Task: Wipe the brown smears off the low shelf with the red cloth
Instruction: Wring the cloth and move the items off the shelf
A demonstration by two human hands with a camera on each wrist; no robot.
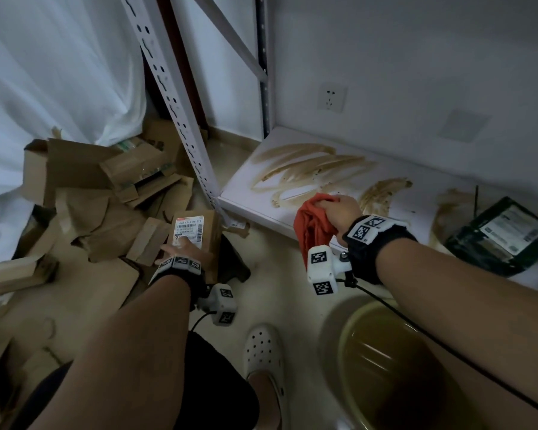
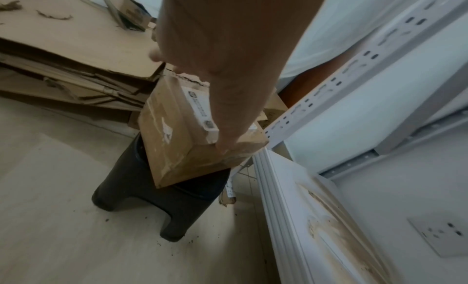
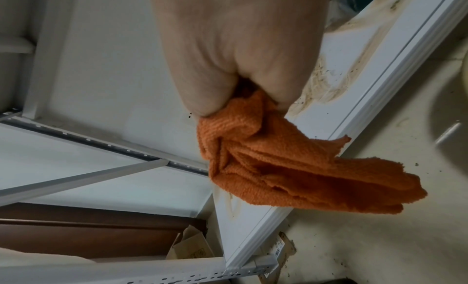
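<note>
In the head view my right hand (image 1: 334,207) grips a bunched red cloth (image 1: 311,226) just above the front edge of the low white shelf (image 1: 255,209). The cloth hangs down past that edge. Brown smears (image 1: 308,169) streak the shelf behind and to the right of the hand. The right wrist view shows my right hand (image 3: 240,84) with its fingers curled round the cloth (image 3: 278,168), over the shelf (image 3: 367,92) and a smear (image 3: 321,88). My left hand (image 1: 182,245) rests flat on a cardboard box (image 1: 199,225); its fingers (image 2: 225,144) lie across the box (image 2: 177,144).
The box sits on a black stool (image 2: 152,198) by the rack's slotted post (image 1: 180,125). Torn cardboard (image 1: 90,193) is piled on the floor at left. A dark green package (image 1: 507,234) lies on the shelf's right. A basin of brownish water (image 1: 385,367) stands near my white clog (image 1: 263,352).
</note>
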